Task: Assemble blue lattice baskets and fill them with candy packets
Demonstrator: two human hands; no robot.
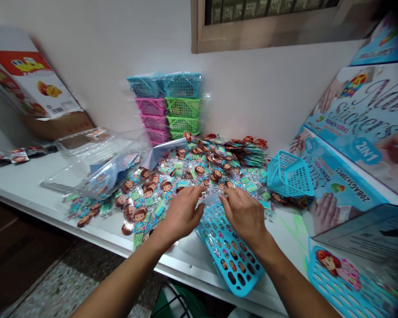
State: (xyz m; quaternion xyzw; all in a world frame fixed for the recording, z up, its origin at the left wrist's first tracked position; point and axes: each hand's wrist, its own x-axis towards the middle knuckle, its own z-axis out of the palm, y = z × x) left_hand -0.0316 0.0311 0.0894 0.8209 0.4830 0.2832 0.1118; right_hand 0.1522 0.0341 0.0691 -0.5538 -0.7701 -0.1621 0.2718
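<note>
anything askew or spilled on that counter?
Yes. One blue basket lies tipped on its side to the right of the packet pile, while the other baskets stand stacked at the wall. The packets sprawl loose over the counter. Both hands, left hand and right hand, work over a blue basket overhanging the counter's edge.

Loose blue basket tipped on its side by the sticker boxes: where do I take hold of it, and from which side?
The loose blue basket lies tipped, its open mouth turned left toward the pile of small packets. Probably best to pinch the upper rim at that mouth, coming from the left and above: the sticker boxes crowd its right side. Both hands, left hand and right hand, are now at another basket.
</note>
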